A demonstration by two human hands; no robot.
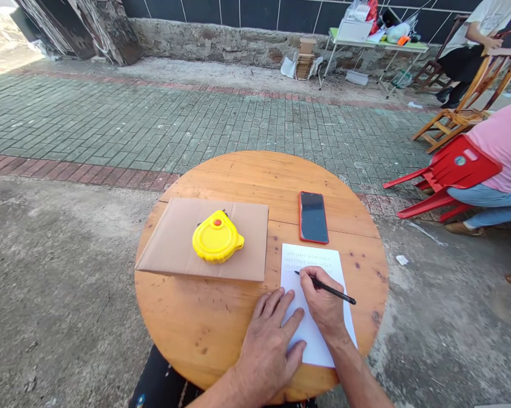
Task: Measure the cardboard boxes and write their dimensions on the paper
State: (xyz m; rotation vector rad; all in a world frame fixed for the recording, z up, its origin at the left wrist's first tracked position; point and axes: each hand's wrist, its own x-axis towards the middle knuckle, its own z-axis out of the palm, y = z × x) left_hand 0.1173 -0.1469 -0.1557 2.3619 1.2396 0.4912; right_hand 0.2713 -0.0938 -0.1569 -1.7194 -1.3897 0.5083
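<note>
And here, at lower right of centre, a black pen (336, 292) is pinched firmly between the closed thumb and fingers of the right hand (323, 300), its tip held at the last of several handwritten lines. Just beside it, the left hand (272, 337) is laid palm down, empty, its fingers loosely spread, with the left edge of the white paper (315, 343) covered by the thumb and fingertips. Above the paper, right of centre, a phone (314, 218) in a red case is seen lying face up, its screen dark. Over to the left of centre, a cardboard box (174, 243) is topped by a yellow tape measure (215, 241) with a red button. All of it is carried by a round wooden table (196, 328). Further out, at the right edge, a red chair (463, 164) is occupied by a person in pink (502, 141); at upper right, a wooden chair (476, 113) and a cluttered side table (377, 43) are spotted.
</note>
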